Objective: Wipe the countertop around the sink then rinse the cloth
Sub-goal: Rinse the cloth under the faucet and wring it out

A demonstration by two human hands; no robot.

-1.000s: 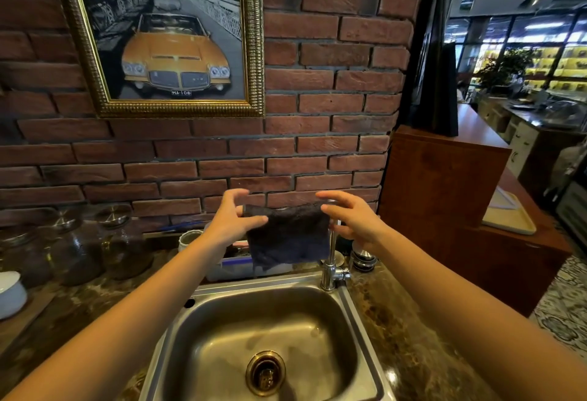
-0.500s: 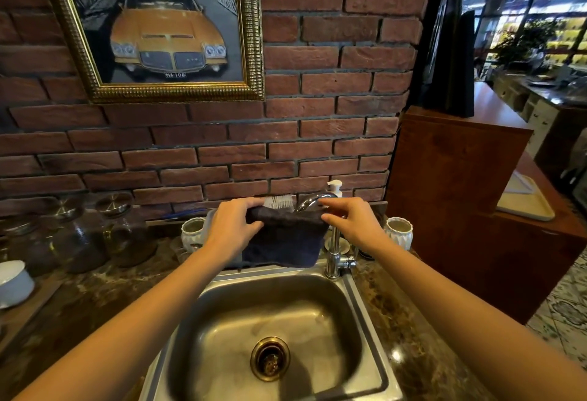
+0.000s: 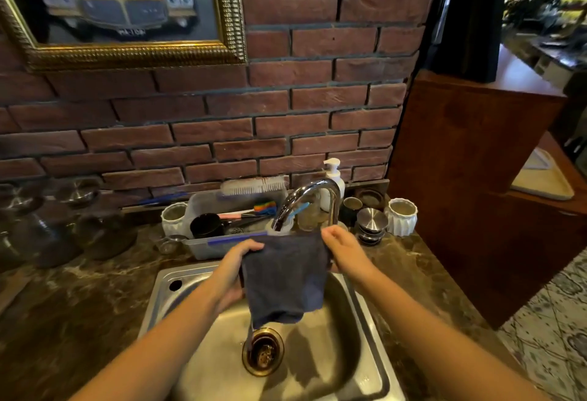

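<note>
left hand (image 3: pixel 236 265) | right hand (image 3: pixel 344 249) | cloth (image 3: pixel 284 276) pinched between, over sink (image 3: pixel 365 330)

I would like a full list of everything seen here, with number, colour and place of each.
cloth: one, dark blue, hanging over the sink
sink: one, steel, in the countertop
drain: one, brass, sink bottom
faucet: one, chrome, behind the sink
countertop: one, dark marbled, around the sink
tub: one, clear plastic, behind the sink
brush: one, white, across the tub
soap dispenser: one, white, behind the faucet
ribbed cups: two, white, left of tub, right of faucet
picture: one, gold frame, brick wall, upper left
left hand: one, pinches the cloth's top left corner
right hand: one, pinches its top right corner
</note>
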